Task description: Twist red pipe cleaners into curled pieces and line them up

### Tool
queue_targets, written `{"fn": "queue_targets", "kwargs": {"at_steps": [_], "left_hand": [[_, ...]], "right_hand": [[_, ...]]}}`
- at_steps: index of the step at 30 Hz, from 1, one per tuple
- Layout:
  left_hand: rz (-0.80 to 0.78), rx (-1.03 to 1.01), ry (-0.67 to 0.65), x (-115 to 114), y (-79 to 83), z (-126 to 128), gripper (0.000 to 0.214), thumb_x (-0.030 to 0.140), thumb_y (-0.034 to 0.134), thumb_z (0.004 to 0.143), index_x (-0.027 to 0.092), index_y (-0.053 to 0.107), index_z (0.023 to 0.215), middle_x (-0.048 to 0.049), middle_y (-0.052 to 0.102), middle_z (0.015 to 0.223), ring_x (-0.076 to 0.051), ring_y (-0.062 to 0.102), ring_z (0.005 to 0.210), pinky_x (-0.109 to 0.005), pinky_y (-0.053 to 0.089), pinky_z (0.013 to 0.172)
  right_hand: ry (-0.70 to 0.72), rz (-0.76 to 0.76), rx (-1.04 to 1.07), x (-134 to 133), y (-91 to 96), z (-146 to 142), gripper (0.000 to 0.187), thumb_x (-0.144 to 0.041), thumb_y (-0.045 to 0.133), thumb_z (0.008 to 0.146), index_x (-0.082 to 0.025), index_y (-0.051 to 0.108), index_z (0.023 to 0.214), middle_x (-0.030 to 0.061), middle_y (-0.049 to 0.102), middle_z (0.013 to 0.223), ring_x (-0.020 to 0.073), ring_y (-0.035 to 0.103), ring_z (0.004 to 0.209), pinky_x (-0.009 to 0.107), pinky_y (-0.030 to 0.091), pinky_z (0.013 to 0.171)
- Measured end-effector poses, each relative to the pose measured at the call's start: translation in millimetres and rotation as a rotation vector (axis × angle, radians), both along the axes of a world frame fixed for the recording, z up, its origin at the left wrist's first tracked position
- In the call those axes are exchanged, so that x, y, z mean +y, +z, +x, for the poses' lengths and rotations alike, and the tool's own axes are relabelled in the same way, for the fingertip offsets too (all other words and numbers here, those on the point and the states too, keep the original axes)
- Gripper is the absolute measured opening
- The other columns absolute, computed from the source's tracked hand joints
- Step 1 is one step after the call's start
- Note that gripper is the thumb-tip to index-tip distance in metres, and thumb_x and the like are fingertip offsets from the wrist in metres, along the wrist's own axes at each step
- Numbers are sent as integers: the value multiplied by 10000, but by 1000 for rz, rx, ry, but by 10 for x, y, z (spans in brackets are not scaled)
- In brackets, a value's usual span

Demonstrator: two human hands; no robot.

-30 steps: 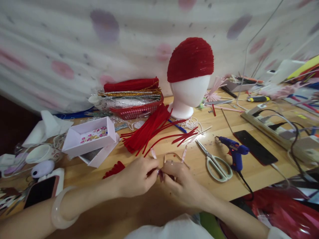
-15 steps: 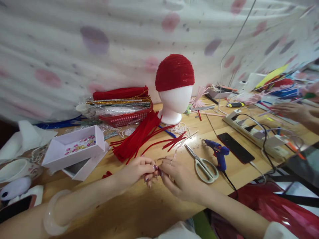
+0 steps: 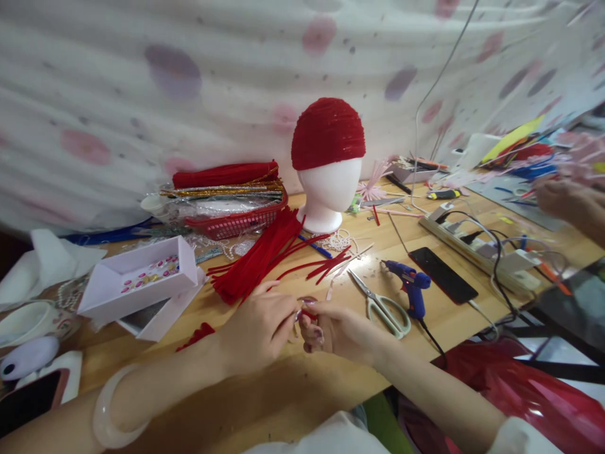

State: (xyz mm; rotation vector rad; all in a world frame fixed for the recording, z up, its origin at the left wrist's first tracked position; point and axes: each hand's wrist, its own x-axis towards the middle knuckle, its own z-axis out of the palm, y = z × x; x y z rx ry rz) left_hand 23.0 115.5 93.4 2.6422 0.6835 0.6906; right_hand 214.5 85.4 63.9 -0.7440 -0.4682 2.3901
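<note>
My left hand (image 3: 265,325) and my right hand (image 3: 340,331) meet above the table, fingertips pinched together. Between them shows a bit of red pipe cleaner (image 3: 309,313), mostly hidden by the fingers. Just beyond my hands lies a bundle of long red pipe cleaners (image 3: 255,265), with a few loose ones to its right. Short bent red pieces (image 3: 196,336) rest beside my left forearm. Scissors (image 3: 382,306) with pale green handles lie right of my right hand, partly spread. Behind stands a white foam head (image 3: 329,189) wearing a red cap (image 3: 328,133).
A blue glue gun (image 3: 411,287), a black phone (image 3: 443,275) and a loaded power strip (image 3: 482,252) lie to the right. At left are a white box (image 3: 137,277) of gems and a red basket (image 3: 236,226). Another person's hand (image 3: 567,198) works at far right.
My left hand has turned so its back faces up, and my right hand has rolled its fingers into view. A red bit now shows between them. The other person's hand has shifted.
</note>
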Motion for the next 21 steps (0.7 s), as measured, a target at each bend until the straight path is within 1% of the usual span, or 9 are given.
{"fn": "queue_targets", "kwargs": {"at_steps": [4, 7, 10, 12, 14, 17, 18, 19, 21], "left_hand": [[308, 54, -57, -18, -89, 43, 220, 82, 399, 882, 167, 570, 772, -8, 602, 679, -161, 550, 645, -491, 410, 1007], [478, 48, -84, -36, -105, 89, 272, 50, 364, 868, 166, 588, 766, -15, 598, 670, -169, 542, 642, -526, 359, 1057], [583, 60, -114, -55, -100, 94, 306, 42, 341, 882, 169, 595, 767, -6, 590, 654, -164, 532, 630, -540, 336, 1082], [603, 54, -123, -69, -115, 75, 300, 49, 342, 886, 170, 596, 784, 0, 584, 646, -161, 523, 615, -552, 330, 1092], [608, 14, -106, -90, -151, 59, 287, 61, 349, 887, 174, 596, 795, 3, 579, 637, -161, 521, 611, -567, 322, 1101], [649, -20, -77, -135, -215, 59, 271, 69, 373, 882, 181, 586, 756, 6, 562, 621, -164, 520, 606, -584, 297, 1116], [665, -11, -70, -152, -234, 64, 269, 67, 381, 880, 183, 579, 740, 9, 552, 617, -166, 516, 600, -589, 282, 1124], [678, 8, -60, -168, -249, 69, 266, 65, 386, 879, 184, 572, 730, 10, 544, 616, -167, 512, 593, -595, 268, 1129], [704, 62, -36, -193, -272, 75, 247, 66, 401, 878, 185, 572, 746, 9, 543, 630, -173, 507, 592, -606, 252, 1134]], "right_hand": [[-68, -59, -16, -56, -9, -12, 275, -301, 774, 704, -145, 550, 667, -69, 458, 537, 61, 385, 515, 238, 367, 642], [-171, -35, -56, -109, -24, -40, 258, -245, 759, 639, -169, 513, 657, -94, 423, 499, 55, 323, 489, 220, 339, 602], [-263, 45, -114, -162, -30, -57, 220, -210, 736, 620, -176, 522, 654, -104, 435, 475, 53, 308, 469, 207, 330, 583], [-288, 95, -160, -188, -40, -50, 192, -188, 737, 620, -170, 551, 660, -98, 472, 473, 53, 329, 456, 207, 338, 573], [-226, 109, -188, -204, -74, -35, 180, -222, 735, 641, -158, 568, 656, -75, 500, 477, 61, 372, 446, 226, 362, 564], [3, 58, -178, -211, -169, -21, 299, -417, 662, 722, -147, 561, 641, -40, 507, 487, 88, 437, 444, 259, 403, 553], [57, 43, -169, -209, -201, -21, 340, -465, 622, 748, -151, 553, 638, -39, 498, 484, 92, 444, 446, 258, 406, 546], [79, 36, -163, -206, -225, -23, 359, -487, 592, 767, -157, 541, 636, -44, 486, 478, 90, 439, 442, 251, 405, 539], [42, 50, -166, -196, -240, -26, 336, -459, 585, 783, -171, 512, 626, -63, 455, 458, 78, 399, 422, 242, 408, 537]]}}
